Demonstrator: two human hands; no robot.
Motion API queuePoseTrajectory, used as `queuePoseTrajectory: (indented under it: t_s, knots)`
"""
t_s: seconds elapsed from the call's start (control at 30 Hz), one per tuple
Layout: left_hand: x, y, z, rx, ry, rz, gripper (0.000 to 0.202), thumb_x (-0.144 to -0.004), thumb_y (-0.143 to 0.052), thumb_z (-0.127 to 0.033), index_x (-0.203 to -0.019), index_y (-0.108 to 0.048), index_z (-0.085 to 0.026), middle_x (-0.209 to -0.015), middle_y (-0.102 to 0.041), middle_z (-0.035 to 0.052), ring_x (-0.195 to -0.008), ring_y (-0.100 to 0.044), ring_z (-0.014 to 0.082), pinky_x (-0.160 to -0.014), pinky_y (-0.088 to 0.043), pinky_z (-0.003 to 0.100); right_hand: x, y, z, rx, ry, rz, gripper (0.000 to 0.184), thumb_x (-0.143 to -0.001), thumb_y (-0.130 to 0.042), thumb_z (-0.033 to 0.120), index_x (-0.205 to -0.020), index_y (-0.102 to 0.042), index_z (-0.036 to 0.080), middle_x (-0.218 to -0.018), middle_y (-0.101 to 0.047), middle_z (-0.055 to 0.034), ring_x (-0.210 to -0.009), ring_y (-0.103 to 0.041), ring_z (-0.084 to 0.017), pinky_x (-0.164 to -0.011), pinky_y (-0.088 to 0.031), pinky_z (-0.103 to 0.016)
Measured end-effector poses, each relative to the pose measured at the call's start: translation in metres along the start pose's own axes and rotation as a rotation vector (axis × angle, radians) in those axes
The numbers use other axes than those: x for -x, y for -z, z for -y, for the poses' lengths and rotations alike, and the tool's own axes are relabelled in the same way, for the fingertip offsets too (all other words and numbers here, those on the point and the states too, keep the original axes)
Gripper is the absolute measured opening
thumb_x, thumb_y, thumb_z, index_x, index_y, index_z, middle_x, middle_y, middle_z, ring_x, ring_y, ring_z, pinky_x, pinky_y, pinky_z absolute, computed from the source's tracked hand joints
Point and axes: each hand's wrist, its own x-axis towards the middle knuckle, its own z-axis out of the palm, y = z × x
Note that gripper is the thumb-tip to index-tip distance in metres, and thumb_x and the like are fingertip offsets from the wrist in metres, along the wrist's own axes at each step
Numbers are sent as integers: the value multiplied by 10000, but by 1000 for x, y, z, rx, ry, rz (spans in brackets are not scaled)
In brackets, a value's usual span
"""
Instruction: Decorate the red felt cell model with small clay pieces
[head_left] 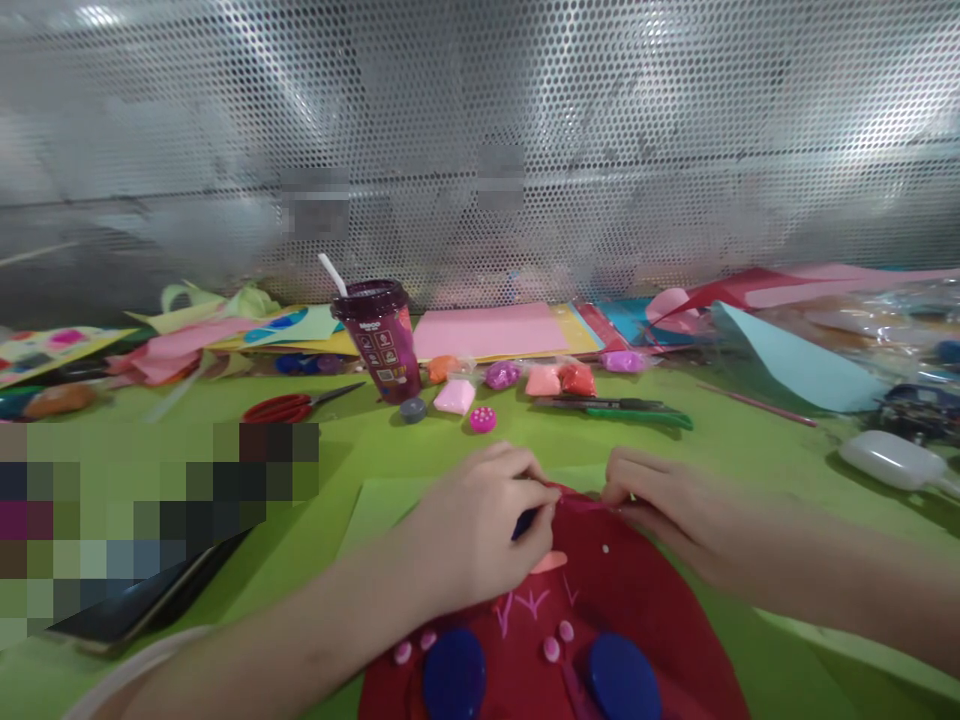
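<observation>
A rounded red paper shape (645, 590) lies in front of me on green paper (382, 510). It carries dark blue clay ovals (454, 672), small pink clay dots (552, 649), thin pink marks (531, 602) and a coral clay piece (551, 562). Along its far edge runs a thin magenta clay strip (585, 503). My left hand (487, 525) is closed at the strip's left end, thumb and fingers pinched, and covers part of the red shape. At the other end, my right hand (675, 505) pinches the strip between thumb and fingers.
Beyond my hands are bagged clay lumps (454, 396), a magenta round piece (483, 420), a green-handled cutter (637, 415) and red scissors (281, 408). A purple cup (382, 345) with a straw stands behind. A white bottle (892, 460) lies right; perforated metal (480, 100) rises behind.
</observation>
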Motion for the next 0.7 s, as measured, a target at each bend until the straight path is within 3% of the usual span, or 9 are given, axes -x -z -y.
queuePoseTrajectory:
  t_s: [0.43, 0.7]
  knots:
    - [1, 0, 0, -3, -6, 2, 252, -845, -468, -171, -924, -708, -165, -875, -627, 62, -835, -543, 180, -780, -457, 319, 1, -1, 4, 53, -7, -21, 197, -871, -332, 139, -807, -508, 202, -833, -582, -22, -634, -547, -136, -555, -412, -261]
    - [1, -2, 2, -16, -7, -7, 245, -847, -466, -171, -891, -707, -172, -872, -626, 58, -834, -546, 179, -780, -457, 322, 1, 0, 3, 9, -22, -23, 198, -892, -333, 193, -796, -505, 203, -817, -574, -20, -632, -538, -138, -556, -410, -264]
